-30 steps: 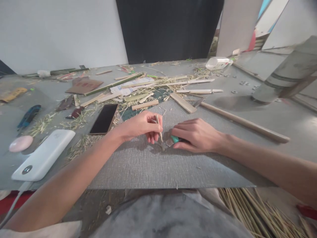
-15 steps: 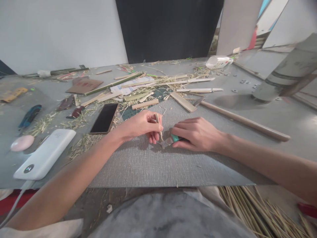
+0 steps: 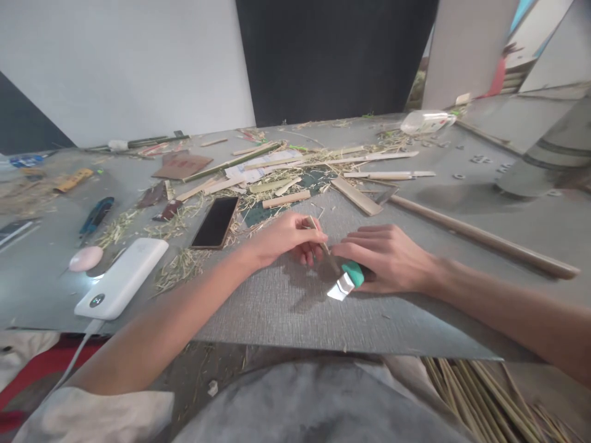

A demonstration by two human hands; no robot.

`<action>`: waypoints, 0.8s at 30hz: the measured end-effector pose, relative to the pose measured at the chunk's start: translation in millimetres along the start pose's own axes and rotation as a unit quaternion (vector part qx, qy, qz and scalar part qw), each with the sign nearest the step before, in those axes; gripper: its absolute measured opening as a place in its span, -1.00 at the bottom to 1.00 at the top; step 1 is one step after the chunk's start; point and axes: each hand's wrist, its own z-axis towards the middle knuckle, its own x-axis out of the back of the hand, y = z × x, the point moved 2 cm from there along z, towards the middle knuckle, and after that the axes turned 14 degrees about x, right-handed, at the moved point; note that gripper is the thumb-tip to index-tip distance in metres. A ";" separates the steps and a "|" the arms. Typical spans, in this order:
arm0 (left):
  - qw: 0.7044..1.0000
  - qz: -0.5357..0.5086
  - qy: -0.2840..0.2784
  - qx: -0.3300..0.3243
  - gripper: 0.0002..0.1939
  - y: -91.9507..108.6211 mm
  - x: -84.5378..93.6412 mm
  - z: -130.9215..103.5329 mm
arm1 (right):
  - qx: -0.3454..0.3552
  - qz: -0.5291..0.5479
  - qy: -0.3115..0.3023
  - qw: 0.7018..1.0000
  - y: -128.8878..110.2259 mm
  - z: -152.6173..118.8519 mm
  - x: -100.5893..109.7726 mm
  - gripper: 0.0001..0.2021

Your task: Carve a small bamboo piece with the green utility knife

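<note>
Between the fingertips of my left hand [image 3: 295, 239] is a thin bamboo strip [image 3: 329, 258], tilted so that its lower end points down to the right. My right hand [image 3: 390, 255] is closed around a utility knife with a green front end [image 3: 353, 274]. Its short, wide blade [image 3: 340, 287] catches the light and points down and left. The strip's lower end lies close to the knife; whether they touch I cannot tell. Most of the knife handle is hidden in my palm. Both hands are low over the grey textured tabletop [image 3: 277, 314].
A phone [image 3: 215, 223] and a white power bank [image 3: 124, 277] lie to the left. Bamboo pieces [image 3: 286, 199] and shavings cover the middle. On the right are a long wooden stick [image 3: 480, 237], a clear bottle [image 3: 427, 122] and a large cylinder [image 3: 549, 154].
My view has swung left. The knife has turned: its blade, earlier against the strip's lower end, now faces down-left and shines. The strip leans more to the right.
</note>
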 end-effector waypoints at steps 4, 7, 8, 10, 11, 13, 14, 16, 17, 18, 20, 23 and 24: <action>1.000 -0.026 0.005 -0.005 -0.79 -0.9 -0.5 2.0 | 0.027 0.004 -0.023 0.999 -1.4 0.9 -1.7 -0.84; 0.998 -0.048 0.008 -0.035 -0.77 0.9 -0.6 2.3 | 0.017 0.045 -0.001 0.999 0.6 0.0 0.4 -0.83; 0.998 -0.054 0.007 -0.045 -0.77 1.6 -1.3 2.2 | -0.001 0.065 0.022 0.998 1.9 -0.6 1.9 -0.85; 0.997 -0.053 0.007 -0.058 -0.78 2.5 -4.0 1.8 | -0.053 0.093 0.087 0.990 4.3 -2.0 5.9 -0.90; 0.997 -0.044 0.010 -0.062 -0.78 2.9 -6.1 1.5 | -0.086 0.093 0.119 0.985 5.2 -2.7 7.9 -0.92; 0.997 -0.017 0.017 -0.073 -0.75 3.9 -11.5 0.6 | -0.148 0.074 0.167 0.972 5.9 -3.5 11.4 -0.94; 0.996 -0.005 0.021 -0.081 -0.73 4.5 -14.3 0.1 | -0.169 0.067 0.175 0.968 5.7 -3.3 12.4 -0.94; 0.995 0.011 0.030 -0.099 -0.73 5.7 -19.2 -0.8 | -0.186 0.073 0.171 0.965 4.8 -2.1 13.1 -0.94; 0.994 0.015 0.034 -0.106 -0.73 6.3 -20.9 -1.3 | -0.183 0.081 0.167 0.965 4.4 -1.3 13.0 -0.93; 0.993 0.019 0.037 -0.110 -0.73 6.6 -22.0 -1.6 | -0.174 0.092 0.162 0.967 4.2 -0.4 12.9 -0.92; 0.992 0.034 0.042 -0.113 -0.72 7.2 -23.2 -2.3 | -0.159 0.105 0.161 0.968 4.3 0.8 12.8 -0.92; 0.989 0.075 0.052 -0.114 -0.73 8.1 -23.5 -4.0 | -0.151 0.110 0.158 0.970 5.7 1.3 12.5 -0.93; 0.987 0.093 0.058 -0.114 -0.73 8.5 -23.5 -4.7 | -0.152 0.109 0.154 0.970 6.2 1.3 12.4 -0.93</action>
